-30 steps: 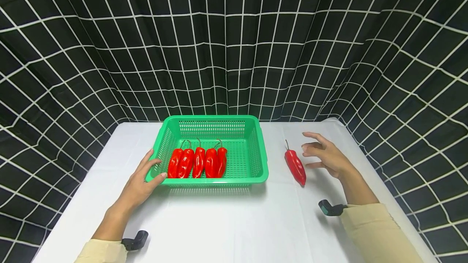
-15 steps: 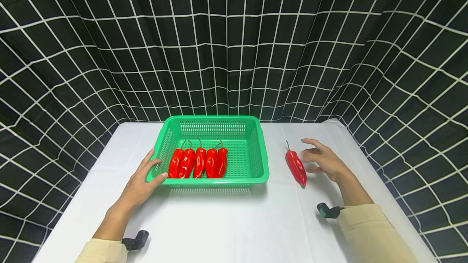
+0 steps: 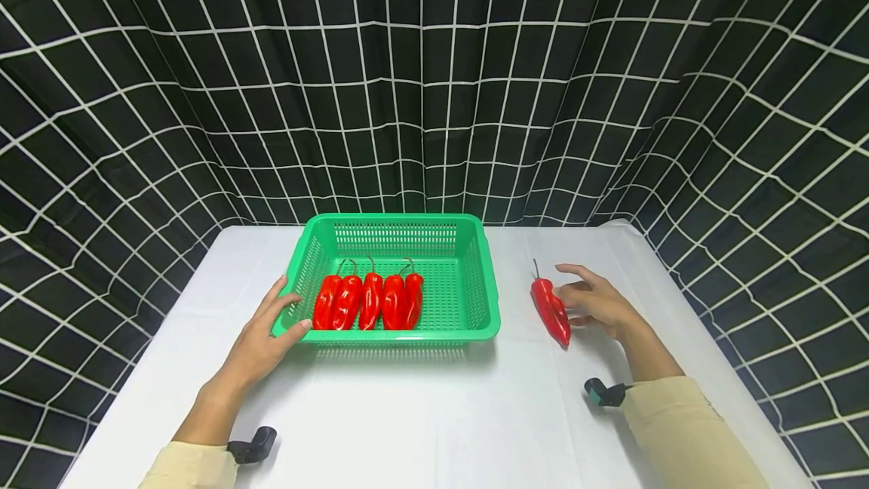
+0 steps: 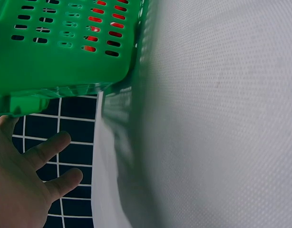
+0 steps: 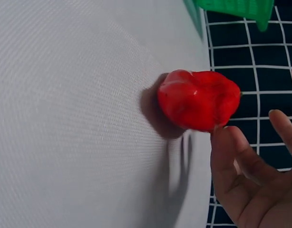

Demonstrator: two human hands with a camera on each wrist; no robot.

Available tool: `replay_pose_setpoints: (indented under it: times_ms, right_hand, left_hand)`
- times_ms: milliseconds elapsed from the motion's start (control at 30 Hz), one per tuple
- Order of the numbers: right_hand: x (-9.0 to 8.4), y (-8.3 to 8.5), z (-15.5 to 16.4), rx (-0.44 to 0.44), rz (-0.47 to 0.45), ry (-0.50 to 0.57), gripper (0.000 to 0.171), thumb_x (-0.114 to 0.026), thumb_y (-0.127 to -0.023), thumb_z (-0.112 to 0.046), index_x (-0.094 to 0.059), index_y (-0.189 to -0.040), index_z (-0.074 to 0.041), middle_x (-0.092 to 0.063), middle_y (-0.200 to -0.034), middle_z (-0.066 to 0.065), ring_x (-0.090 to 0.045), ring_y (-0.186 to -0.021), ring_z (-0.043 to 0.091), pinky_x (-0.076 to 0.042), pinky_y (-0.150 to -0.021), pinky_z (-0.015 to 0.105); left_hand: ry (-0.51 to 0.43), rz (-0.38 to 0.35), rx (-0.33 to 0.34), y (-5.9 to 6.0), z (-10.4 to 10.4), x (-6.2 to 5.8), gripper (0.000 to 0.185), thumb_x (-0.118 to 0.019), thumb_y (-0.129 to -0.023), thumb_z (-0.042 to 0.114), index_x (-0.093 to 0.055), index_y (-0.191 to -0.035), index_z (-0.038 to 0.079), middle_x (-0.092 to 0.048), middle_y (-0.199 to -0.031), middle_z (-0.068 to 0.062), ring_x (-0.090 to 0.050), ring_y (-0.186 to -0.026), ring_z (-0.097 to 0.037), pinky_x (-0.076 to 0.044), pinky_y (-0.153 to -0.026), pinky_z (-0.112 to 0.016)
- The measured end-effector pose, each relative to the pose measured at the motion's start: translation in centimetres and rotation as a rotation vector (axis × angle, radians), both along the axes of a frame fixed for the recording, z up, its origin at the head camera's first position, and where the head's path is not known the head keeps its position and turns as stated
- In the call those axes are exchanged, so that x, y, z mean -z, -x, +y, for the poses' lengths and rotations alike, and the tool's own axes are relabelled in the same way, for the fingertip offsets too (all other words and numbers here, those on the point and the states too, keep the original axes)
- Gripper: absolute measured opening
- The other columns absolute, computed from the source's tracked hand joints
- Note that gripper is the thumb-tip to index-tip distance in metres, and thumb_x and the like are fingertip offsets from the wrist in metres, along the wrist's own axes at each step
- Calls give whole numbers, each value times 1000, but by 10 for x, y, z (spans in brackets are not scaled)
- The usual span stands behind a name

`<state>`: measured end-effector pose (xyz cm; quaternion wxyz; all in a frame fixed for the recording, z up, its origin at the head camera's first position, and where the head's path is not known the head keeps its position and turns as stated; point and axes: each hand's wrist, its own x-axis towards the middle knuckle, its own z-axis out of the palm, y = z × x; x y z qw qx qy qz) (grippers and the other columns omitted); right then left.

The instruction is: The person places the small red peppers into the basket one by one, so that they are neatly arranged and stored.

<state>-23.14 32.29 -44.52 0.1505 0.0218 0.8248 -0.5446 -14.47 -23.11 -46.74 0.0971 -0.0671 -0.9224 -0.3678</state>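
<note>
In the head view my left hand [image 3: 261, 342] rests at the near left corner of a green plastic basket [image 3: 494, 289], thumb and a finger over its rim. The left wrist view shows its other fingers [image 4: 53, 147] straight and spread outside the basket. Inside, several red peppers [image 3: 371, 300] lie side by side, stems pointing away. Another red pepper [image 3: 548, 312] lies on the white cloth to the right of the basket. From its right side, my right hand [image 3: 600, 304] reaches it with extended fingers; in the right wrist view a fingertip [image 5: 220, 133] meets its surface.
White cloth [image 3: 434, 413] covers the table. A black curtain with a white grid [image 3: 434, 96] encloses the back and both sides. Each wrist carries a small black camera, the left camera [image 3: 254, 445] and the right camera [image 3: 604, 392].
My right hand has moved left and slightly nearer me, from beside the loose pepper to touching it. My left hand, the basket and its peppers stay in place.
</note>
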Motion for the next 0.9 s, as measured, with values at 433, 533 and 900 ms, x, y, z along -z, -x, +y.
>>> replay_pose_setpoints:
  times_ms: [433,533,900]
  right_hand:
    - [15,7,-4,-14,-30,-90,76,-72,-86,-28,-32,-149,-14,-46,-131,28,-55,-109,43,-54,-78,49]
    - [17,7,-7,-5,-40,-109,76,-72,-86,-27,-32,-149,-13,-44,-132,28,-51,-113,45,-55,-76,47]
    - [20,12,-19,18,-51,-226,76,-73,-85,-28,-33,-148,-14,-43,-132,29,-48,-115,47,-55,-75,47]
  left_hand:
    - [8,8,3,2,-2,3,46,-62,-92,40,-54,-128,13,-19,-158,-3,-29,-136,-40,-30,-95,-70]
    - [9,11,4,2,-2,4,46,-62,-92,40,-54,-128,13,-19,-158,-3,-29,-136,-41,-30,-94,-70]
    - [7,5,-5,2,-1,3,46,-62,-92,40,-54,-128,13,-19,-158,-3,-29,-136,-40,-30,-95,-69]
